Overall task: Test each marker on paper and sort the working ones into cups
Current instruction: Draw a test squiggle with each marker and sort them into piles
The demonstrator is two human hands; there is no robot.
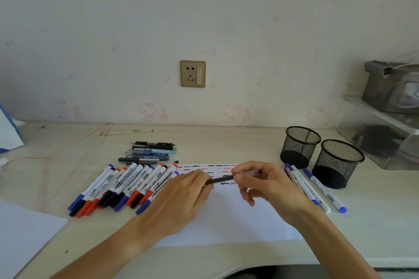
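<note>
Your left hand (181, 197) and right hand (260, 183) meet over the paper (226, 215) on the bench (374, 222) — fingers of both curled round one dark pen (221, 179), held level. Beside them lie the marker pile (127, 186) on the left and a few markers (317, 188) on the right — beyond, two mesh cups (322, 156).

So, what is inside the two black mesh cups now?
Through the mesh, the nearer cup and the farther cup show only their dark bases; no marker stands inside either. The very bottoms are too dark to check fully.
</note>
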